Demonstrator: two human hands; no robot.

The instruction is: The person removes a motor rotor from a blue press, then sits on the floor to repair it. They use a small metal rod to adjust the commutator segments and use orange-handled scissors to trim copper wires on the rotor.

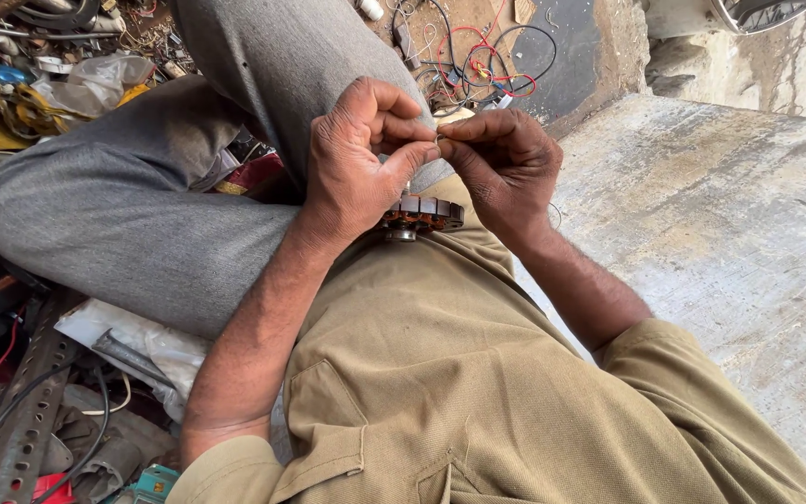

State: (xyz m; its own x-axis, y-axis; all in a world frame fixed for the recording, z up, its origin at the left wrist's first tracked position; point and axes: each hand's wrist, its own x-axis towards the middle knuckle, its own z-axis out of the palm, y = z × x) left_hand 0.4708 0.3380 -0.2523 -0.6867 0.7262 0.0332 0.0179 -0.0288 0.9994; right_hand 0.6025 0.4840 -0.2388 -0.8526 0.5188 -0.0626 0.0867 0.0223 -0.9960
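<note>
Both hands meet above the lap: the left hand (358,154) and right hand (506,161) pinch a thin wire (437,138) between fingertips. Just below the left palm sits a wound stator (422,213), probably heavy and stiff; its copper windings look delicate, so grip the rim. The hands hide most of it.

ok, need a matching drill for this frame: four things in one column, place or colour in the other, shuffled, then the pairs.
Things:
1. stator core
2. red wires
3. perforated metal strip
4. concrete slab

Places or colours:
A. lower left, among the clutter
B. on the lap, under both hands
C. right side, pale grey
D. top centre, on the ground past the knee

Pairs: 1-B, 2-D, 3-A, 4-C.

The left hand and right hand pinch a thin wire end between them.
</note>
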